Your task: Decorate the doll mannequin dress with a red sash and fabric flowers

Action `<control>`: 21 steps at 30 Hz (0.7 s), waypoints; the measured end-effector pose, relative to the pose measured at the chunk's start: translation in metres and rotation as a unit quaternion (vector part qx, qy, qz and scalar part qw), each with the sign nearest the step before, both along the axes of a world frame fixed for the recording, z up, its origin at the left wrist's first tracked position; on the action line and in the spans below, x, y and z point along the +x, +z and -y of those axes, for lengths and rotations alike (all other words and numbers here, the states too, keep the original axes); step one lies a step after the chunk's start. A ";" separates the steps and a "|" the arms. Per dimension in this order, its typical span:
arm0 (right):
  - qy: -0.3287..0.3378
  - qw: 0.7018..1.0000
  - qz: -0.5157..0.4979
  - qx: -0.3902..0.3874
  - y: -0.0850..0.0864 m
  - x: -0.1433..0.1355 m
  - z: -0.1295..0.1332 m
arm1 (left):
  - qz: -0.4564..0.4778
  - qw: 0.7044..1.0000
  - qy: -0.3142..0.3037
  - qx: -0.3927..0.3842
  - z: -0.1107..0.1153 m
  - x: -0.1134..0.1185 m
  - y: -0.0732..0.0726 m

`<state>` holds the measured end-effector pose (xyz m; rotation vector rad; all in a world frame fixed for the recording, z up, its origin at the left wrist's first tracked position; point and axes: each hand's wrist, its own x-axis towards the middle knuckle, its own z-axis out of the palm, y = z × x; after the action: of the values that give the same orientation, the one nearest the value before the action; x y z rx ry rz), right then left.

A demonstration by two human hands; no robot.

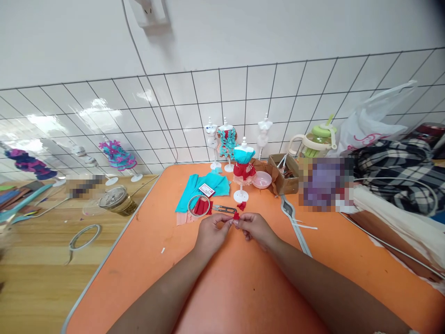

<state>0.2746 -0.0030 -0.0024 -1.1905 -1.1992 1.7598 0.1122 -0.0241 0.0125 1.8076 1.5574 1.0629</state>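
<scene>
Both hands meet over the orange table, pinching a small crumpled red piece point(236, 216) that looks like fabric or crepe paper. My left hand point(214, 232) grips it from the left with thumb and finger, and my right hand point(255, 228) from the right. Just beyond lie thread snips point(225, 209) and another small red piece point(241, 205). A mini dress form point(244, 167) in a turquoise top and red skirt stands behind them. To the left, a roll of tape point(189, 206) rests over red strips point(201, 207) and turquoise sheets point(187, 190).
More dress forms point(227, 141) stand along the tiled wall. A pink bowl point(262, 180), a cardboard box point(290, 178) and a green-lidded bottle point(318, 139) are at the back right. A grey zipper strip point(295, 222) crosses the table's right side. A glass jar point(118, 200) stands on the wooden table at left.
</scene>
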 end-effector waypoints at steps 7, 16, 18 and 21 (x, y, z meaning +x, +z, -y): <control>0.011 0.995 -0.068 -0.069 0.003 0.001 0.004 | 0.053 0.995 -0.088 -0.009 -0.005 -0.008 0.005; -0.029 0.997 -0.051 -0.052 0.007 -0.004 0.007 | 0.064 0.995 -0.061 -0.043 -0.004 -0.008 0.005; -0.038 0.998 -0.036 -0.042 0.007 -0.005 0.008 | 0.074 0.995 -0.043 -0.051 -0.003 -0.005 0.004; -0.042 0.998 -0.026 -0.036 0.007 -0.007 0.009 | 0.102 0.993 -0.021 -0.059 -0.003 0.000 0.002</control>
<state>0.2672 -0.0118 0.0044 -1.2117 -1.0498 1.7734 0.1123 -0.0211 0.0147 1.5934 1.4235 1.0747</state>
